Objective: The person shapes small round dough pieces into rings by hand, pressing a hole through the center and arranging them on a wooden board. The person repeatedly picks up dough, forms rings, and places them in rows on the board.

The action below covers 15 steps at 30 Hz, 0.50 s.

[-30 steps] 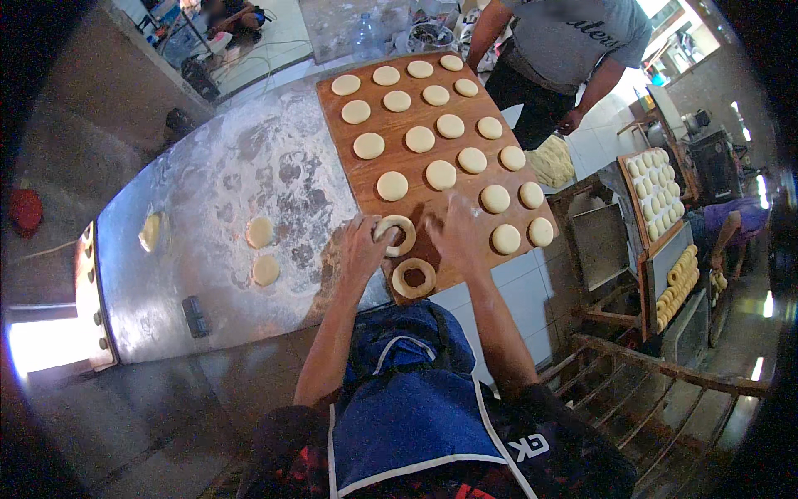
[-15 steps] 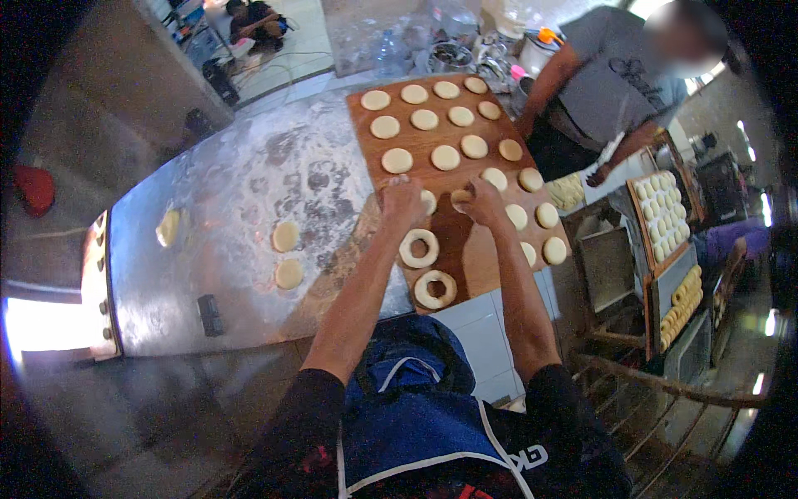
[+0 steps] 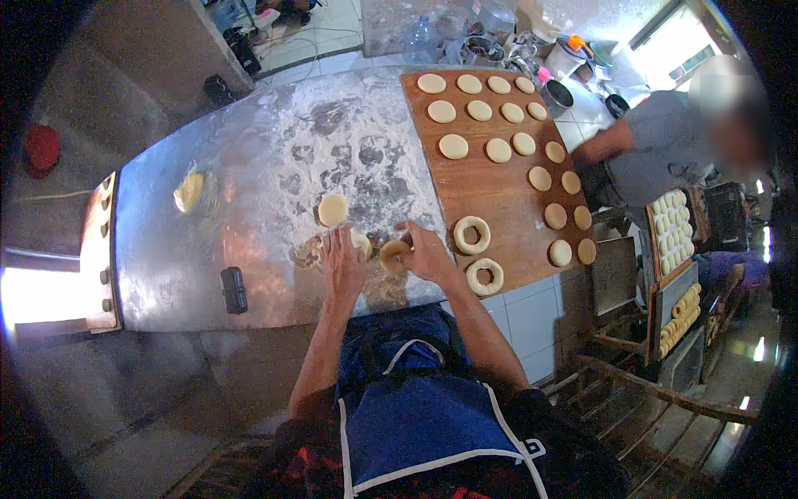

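On the floury metal table, my left hand is closed on a pale dough round, partly hidden by its fingers. Beside it, my right hand grips a tan, disc-like piece at its edge; it looks shaded, and I cannot tell whether it is dough or a tool. Another flat dough round lies just beyond my left fingers. To the right, two dough rings lie at the near left edge of a wooden board, which also carries several dough rounds.
A lump of dough and a dark box-like object are on the table's left part. A co-worker stands beyond the board. At right are a tray of small dough pieces and a wooden rack.
Both hands have moved left, from the wooden board to the metal table. The dough round that was by my left hand is gone from the board. The co-worker has shifted right in view.
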Motion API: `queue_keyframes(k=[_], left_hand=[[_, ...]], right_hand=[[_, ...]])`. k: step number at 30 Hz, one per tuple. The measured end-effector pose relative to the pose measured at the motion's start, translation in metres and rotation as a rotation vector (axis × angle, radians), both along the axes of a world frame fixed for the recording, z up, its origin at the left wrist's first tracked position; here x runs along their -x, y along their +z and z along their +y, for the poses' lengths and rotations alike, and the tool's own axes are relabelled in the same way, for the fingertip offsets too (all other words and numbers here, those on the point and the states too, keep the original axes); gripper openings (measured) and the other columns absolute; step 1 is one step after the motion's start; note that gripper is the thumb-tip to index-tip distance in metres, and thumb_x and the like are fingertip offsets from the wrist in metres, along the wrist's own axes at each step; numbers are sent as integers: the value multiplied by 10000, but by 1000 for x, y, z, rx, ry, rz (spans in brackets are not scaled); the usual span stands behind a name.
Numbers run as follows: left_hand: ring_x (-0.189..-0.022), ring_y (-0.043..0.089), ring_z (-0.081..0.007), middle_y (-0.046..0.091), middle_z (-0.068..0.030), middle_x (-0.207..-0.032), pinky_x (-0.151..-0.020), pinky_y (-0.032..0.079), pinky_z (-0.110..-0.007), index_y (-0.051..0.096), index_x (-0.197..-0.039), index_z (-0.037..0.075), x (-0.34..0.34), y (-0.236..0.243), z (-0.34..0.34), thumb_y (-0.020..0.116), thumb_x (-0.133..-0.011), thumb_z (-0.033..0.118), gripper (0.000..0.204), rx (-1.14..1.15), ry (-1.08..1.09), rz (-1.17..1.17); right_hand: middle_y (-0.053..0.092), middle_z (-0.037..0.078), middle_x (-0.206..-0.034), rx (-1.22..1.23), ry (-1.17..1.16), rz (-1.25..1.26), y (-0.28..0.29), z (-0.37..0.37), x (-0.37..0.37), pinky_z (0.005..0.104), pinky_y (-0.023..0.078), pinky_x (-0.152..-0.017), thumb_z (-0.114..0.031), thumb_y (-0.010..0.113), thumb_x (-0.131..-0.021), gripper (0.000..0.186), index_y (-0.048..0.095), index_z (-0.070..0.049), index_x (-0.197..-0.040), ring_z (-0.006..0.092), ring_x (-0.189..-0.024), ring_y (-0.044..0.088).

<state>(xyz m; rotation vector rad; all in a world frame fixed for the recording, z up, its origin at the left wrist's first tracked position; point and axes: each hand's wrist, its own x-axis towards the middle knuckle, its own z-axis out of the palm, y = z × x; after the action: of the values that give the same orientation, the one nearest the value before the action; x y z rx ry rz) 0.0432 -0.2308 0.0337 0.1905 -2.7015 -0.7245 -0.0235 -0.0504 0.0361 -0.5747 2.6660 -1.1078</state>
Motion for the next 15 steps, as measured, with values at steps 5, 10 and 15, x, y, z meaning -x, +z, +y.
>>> queue_keyframes(k=[5,10,15], left_hand=[[-998,572,-395,580,-214,-1064,-849,458,-463,533,-1152,12,-15,11,5,611,-849,87,322,-321,-4,6],[-967,633,-262,650,-159,-1020,-836,505,-381,600,-1133,3,-22,19,1,637,-901,210,312,-806,-52,-163],[-927,623,-176,662,-106,-992,-803,502,-316,622,-1091,-22,-21,20,-14,649,-907,217,302,-1219,-82,-359]], right_hand=[[632,180,-961,-354,-74,362,-3,-20,-6,516,408,-861,-149,808,-620,392,583,-2,-905,390,-832,569],[625,56,-827,288,-133,-273,19,-21,-20,243,503,-640,48,685,-758,223,535,-29,-904,94,-778,614],[645,98,-850,581,-223,-369,34,-44,-42,288,531,-671,-1,726,-761,346,517,-30,-1036,144,-764,634]])
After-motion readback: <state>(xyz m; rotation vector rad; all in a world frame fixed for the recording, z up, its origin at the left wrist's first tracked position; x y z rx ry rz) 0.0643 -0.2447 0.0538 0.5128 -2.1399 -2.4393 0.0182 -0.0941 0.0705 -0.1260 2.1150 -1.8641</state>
